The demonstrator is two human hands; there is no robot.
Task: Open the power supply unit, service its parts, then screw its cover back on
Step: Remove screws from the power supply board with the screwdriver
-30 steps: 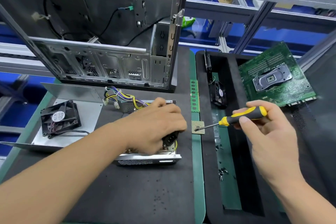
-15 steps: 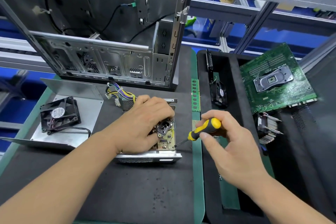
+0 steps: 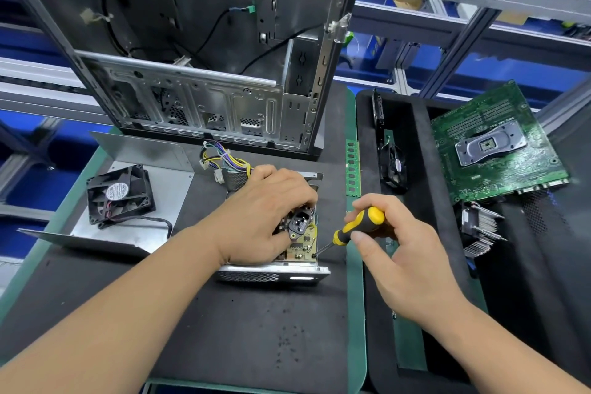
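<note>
The open power supply unit (image 3: 275, 275) lies on the black mat, its circuit board (image 3: 303, 246) exposed. My left hand (image 3: 265, 214) rests on top of the board with fingers curled round the black power socket (image 3: 299, 222). My right hand (image 3: 393, 246) grips a yellow-and-black screwdriver (image 3: 358, 227); its tip touches a screw at the board's near right corner. The unit's metal cover (image 3: 128, 233) lies to the left with a black fan (image 3: 120, 195) on it. A bundle of coloured wires (image 3: 220, 157) leaves the unit's far end.
An empty computer case (image 3: 198, 73) stands upright behind the unit. A RAM stick (image 3: 351, 169) lies at the mat's right edge. In the black tray (image 3: 425, 144) on the right are a small fan (image 3: 395, 166), a green motherboard (image 3: 499, 144) and a heatsink (image 3: 479, 227).
My right hand brought the screwdriver left from the tray to the board's near right corner. My left hand shifted on the unit, uncovering the power socket and board.
</note>
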